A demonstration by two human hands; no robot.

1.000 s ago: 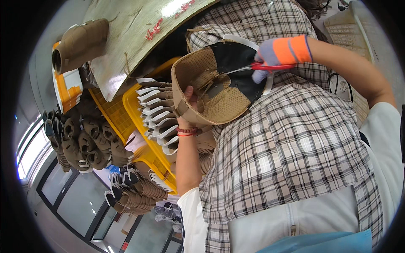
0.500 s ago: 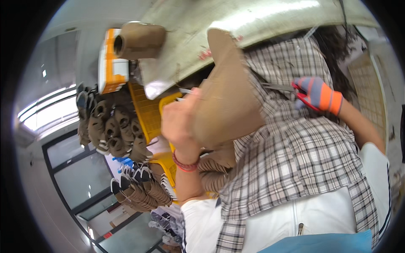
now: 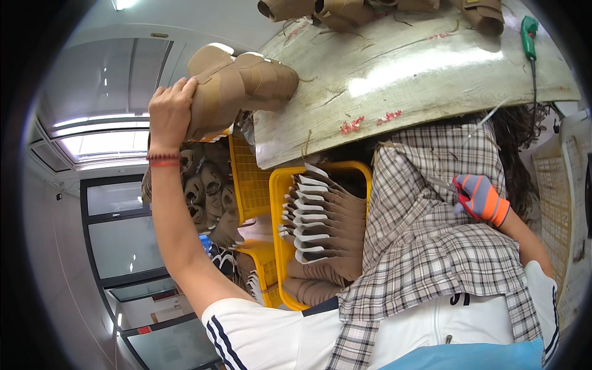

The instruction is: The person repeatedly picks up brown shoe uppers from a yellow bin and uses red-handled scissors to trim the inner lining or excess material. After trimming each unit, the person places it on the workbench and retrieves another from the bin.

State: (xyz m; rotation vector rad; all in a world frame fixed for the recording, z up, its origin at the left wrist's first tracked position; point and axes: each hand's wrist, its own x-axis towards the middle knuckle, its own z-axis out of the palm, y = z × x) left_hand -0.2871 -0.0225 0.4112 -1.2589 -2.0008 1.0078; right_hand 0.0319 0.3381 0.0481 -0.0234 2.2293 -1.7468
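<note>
My left hand (image 3: 169,117) is stretched out to the far left, its fingers closed on the edge of a brown shoe upper (image 3: 213,102). That piece is at the table's left end, against another brown upper (image 3: 274,83) lying there. My right hand (image 3: 486,200), in a grey and orange glove, rests by my lap and grips scissors (image 3: 459,196) with red handles. Their blades point left over the checked apron (image 3: 425,228). Beside my left thigh, a yellow basket (image 3: 277,203) holds a stack of flat brown shoe uppers (image 3: 330,228) with white edges.
The worktable (image 3: 382,80) spans the front, with several brown uppers (image 3: 345,13) at its far edge. A green corded tool (image 3: 529,37) lies at its right. More yellow baskets (image 3: 250,179) and hanging uppers (image 3: 213,185) stand left. A pale crate (image 3: 555,172) is at right.
My left hand has carried the brown upper from above my lap to the table's left end. The view has shifted, showing more table and the yellow basket. My right hand keeps the scissors by my lap.
</note>
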